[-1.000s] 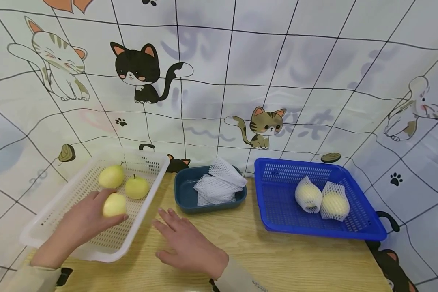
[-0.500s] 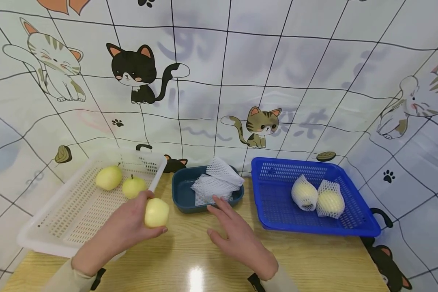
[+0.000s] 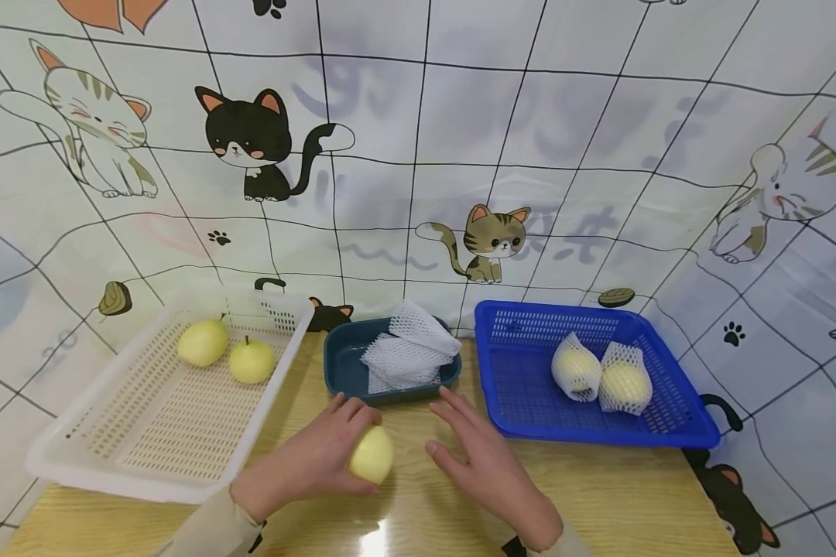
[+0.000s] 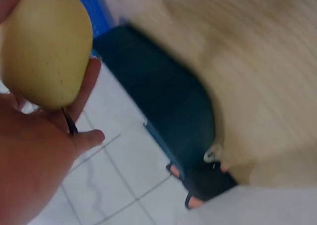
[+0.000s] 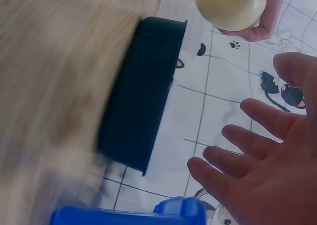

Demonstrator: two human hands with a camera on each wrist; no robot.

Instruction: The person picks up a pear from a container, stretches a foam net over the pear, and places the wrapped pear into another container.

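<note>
My left hand (image 3: 323, 451) grips a pale yellow pear (image 3: 372, 455) over the wood table, in front of the dark teal tray. The pear's dark stem (image 4: 69, 120) shows in the left wrist view, near the thumb side of the palm. To the right of the pear, my right hand (image 3: 489, 466) hovers with its fingers spread and touches nothing. White foam net sleeves (image 3: 411, 352) lie heaped in the teal tray (image 3: 344, 371). Two bare pears, one (image 3: 203, 343) behind the other (image 3: 252, 360), sit in the white basket.
The white plastic basket (image 3: 240, 464) stands on the left. On the right is a blue basket (image 3: 519, 394) holding two net-wrapped pears (image 3: 576, 370). A cat-patterned wall covering (image 3: 376, 186) rises behind the wooden table (image 3: 599, 503).
The left hand has lifted the pear out of the white basket and carried it right, to in front of the teal tray. The right hand has moved right, fingers still spread.
</note>
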